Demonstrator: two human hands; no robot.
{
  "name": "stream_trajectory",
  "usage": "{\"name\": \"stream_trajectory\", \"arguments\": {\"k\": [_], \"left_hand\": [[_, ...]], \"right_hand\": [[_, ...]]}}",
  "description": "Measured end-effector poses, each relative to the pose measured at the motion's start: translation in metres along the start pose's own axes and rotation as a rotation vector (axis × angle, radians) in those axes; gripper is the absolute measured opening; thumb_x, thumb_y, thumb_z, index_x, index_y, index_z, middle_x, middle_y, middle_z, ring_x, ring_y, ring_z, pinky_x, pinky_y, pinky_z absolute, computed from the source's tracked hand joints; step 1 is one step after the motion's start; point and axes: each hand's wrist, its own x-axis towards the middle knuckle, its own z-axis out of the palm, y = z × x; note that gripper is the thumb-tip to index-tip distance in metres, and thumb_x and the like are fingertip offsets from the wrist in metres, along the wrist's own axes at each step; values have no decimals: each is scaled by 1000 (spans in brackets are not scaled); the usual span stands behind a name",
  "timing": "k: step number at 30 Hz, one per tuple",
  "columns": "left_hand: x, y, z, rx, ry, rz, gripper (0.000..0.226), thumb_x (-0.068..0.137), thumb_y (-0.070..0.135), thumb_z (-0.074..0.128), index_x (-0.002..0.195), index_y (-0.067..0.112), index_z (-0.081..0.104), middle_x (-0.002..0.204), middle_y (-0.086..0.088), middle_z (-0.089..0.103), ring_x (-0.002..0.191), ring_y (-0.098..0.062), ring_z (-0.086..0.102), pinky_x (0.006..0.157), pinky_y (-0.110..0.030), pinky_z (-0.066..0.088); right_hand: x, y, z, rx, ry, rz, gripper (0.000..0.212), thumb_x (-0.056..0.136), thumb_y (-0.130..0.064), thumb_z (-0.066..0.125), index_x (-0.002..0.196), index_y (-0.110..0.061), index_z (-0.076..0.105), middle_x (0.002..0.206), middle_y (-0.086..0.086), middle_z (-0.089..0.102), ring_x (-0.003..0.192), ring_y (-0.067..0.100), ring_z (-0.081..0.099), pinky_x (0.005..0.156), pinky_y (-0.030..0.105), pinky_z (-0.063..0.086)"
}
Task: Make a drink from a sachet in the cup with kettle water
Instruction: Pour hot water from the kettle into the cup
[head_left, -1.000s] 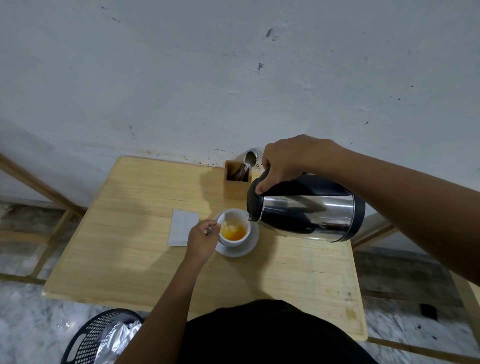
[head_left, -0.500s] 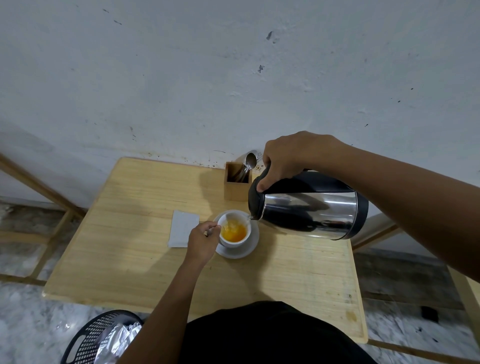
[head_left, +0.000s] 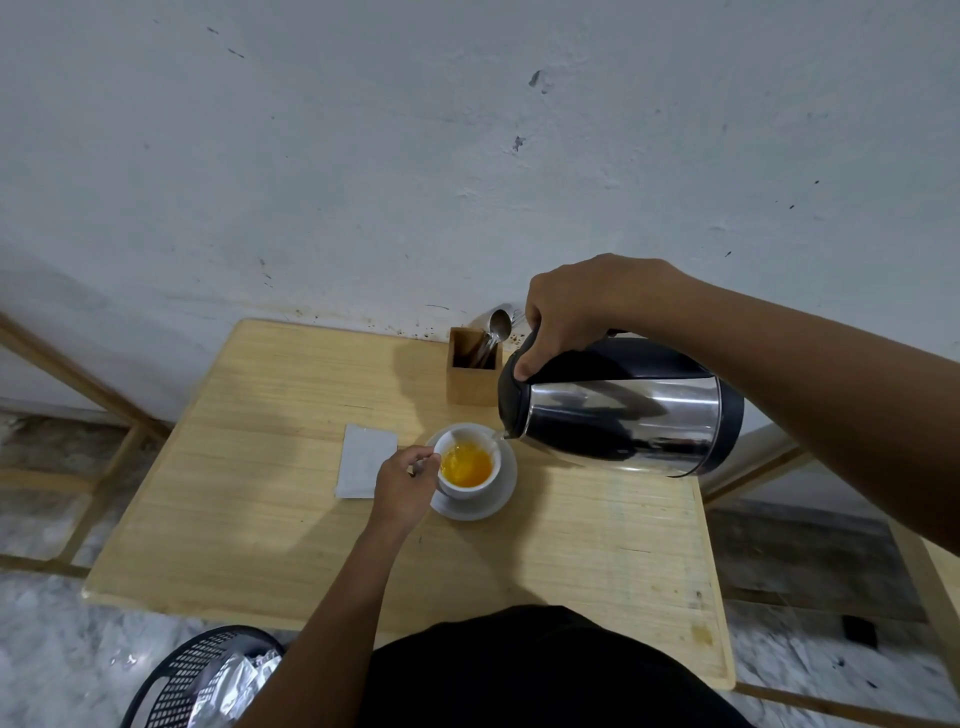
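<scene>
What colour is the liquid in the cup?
Orange-yellow, seen in the head view inside the white cup, under the kettle spout.

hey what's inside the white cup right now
Orange liquid fills the cup, with kettle water streaming in. The liquid hides the bottom, so undissolved powder can't be seen.

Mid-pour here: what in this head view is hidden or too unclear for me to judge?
- Water left in the kettle: its steel wall hides the inside.
- Kettle handle: covered by the right hand.
- Cup handle: under the left hand, which pinches something too small to tell.
- Sachet: open or sealed cannot be told; too small, one corner behind the left hand.
- Basket: cut off by the bottom edge.
</scene>
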Motion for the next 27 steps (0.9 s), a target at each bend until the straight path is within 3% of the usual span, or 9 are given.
{"name": "stream_trajectory", "arguments": {"k": [11,27], "left_hand": [[0,0,0,6,3,-6,21,92,19,57,106,8,69,111,-11,67,95,-13,55,77,-24,40],[0,-1,2,-4,0,-1,21,92,19,57,106,7,68,110,-11,67,95,-14,55,78,-24,39]], "right_hand": [[-1,-4,-3,28,-10,-3,56,70,-69,70,81,-14,70,58,-2,64,53,15,58,55,26,41],[-2,-1,3,24,26,-10,58,68,-73,68,83,-17,69,63,-3,68,57,15,61,57,27,43]]}}
